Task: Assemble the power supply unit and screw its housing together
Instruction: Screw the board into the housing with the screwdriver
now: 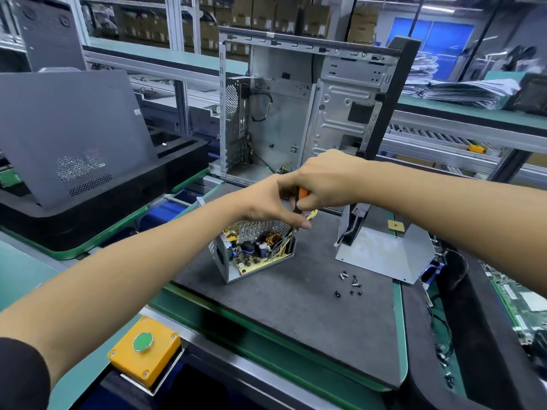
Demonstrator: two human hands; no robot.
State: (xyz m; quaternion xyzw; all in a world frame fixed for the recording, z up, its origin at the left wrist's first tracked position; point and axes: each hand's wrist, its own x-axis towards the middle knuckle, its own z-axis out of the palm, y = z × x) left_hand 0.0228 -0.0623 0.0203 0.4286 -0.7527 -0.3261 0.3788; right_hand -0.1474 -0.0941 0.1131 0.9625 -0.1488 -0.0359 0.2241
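Note:
The open power supply base [228, 266] stands on the grey mat [296, 315], its circuit board with copper coils exposed. My right hand [328, 180] grips an orange-handled screwdriver [302, 193] held upright above the unit's right rear corner. My left hand [268, 202] reaches in beside it, fingers curled at the screwdriver's shaft. The shaft runs down into the housing by the bundled wires. The grey housing cover [390, 255] with its fan lies to the right on the mat. Several loose dark screws [350, 284] lie between the two parts.
An open computer case [284, 113] stands upright behind the mat. A grey side panel [68, 128] leans on a black foam tray at the left. A yellow box with a green button [143, 349] sits at the front edge. Circuit boards and cables lie at the right.

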